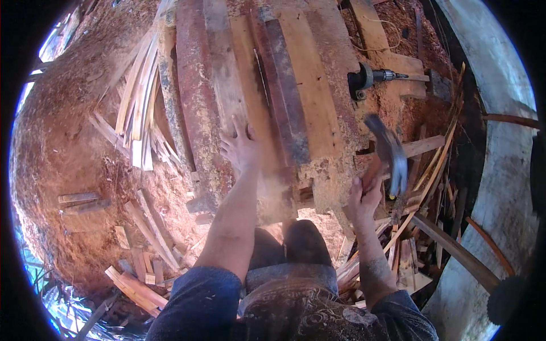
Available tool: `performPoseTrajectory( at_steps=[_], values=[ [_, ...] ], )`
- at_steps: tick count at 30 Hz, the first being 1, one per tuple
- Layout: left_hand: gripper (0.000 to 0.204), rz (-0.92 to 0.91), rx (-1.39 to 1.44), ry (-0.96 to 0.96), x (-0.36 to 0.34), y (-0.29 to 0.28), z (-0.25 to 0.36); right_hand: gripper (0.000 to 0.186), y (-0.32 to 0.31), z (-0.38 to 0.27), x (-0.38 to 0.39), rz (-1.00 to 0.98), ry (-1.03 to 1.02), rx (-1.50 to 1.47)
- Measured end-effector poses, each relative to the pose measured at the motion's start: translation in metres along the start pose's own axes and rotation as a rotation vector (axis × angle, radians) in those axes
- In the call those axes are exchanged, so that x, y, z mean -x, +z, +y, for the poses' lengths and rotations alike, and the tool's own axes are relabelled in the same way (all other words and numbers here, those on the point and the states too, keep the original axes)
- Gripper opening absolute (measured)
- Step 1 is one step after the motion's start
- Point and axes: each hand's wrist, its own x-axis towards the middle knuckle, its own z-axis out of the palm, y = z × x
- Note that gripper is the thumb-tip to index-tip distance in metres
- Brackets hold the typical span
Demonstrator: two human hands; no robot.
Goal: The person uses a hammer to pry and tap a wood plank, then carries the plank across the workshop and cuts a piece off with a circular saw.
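So, hardest to make out is the claw hammer [391, 152], off the bench's R edge nr the near corner: head smeared by blur, lower handle covered by the R hand [367, 200]. That hand's clasped round the handle, fingers partly hidden. L hand [243, 149] grips nothing: palm down, fingers spread on the plank bench [318, 96], L of its middle; can't see what's under the palm. Bench's far edge is cut off at the top of view, near edge fuzzy w/ sawdust & partly blocked by the L forearm [227, 227].

Around it: a dark tool [364, 81] w/ a silver chuck-like end lies at the R edge, farther off than the hammer, its body hard to read. Pale wood strips [139, 108] fan out beside the L edge; offcuts [79, 202] lie farther L on sawdust. Scrap wood [409, 267] crowds the R side past the near corner, w/ a dull grey sheet [500, 187] beyond, partly lost in the black rim, as is a dark disc [506, 300], lower R, too dim to ID
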Motion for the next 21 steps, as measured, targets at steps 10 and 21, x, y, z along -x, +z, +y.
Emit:
performPoseTrajectory(
  at_steps=[10, 21],
  values=[
    [0.062, -0.055, -0.001, -0.036, -0.003, 0.007, -0.010, 0.033, -0.003, -0.007, -0.028, 0.015, 0.055, 0.203],
    [0.064, -0.090, 0.071, -0.020, -0.001, 0.006, -0.010, 0.040, 0.016, 0.034, -0.028, -0.202, 0.139, 0.349]
  ],
)
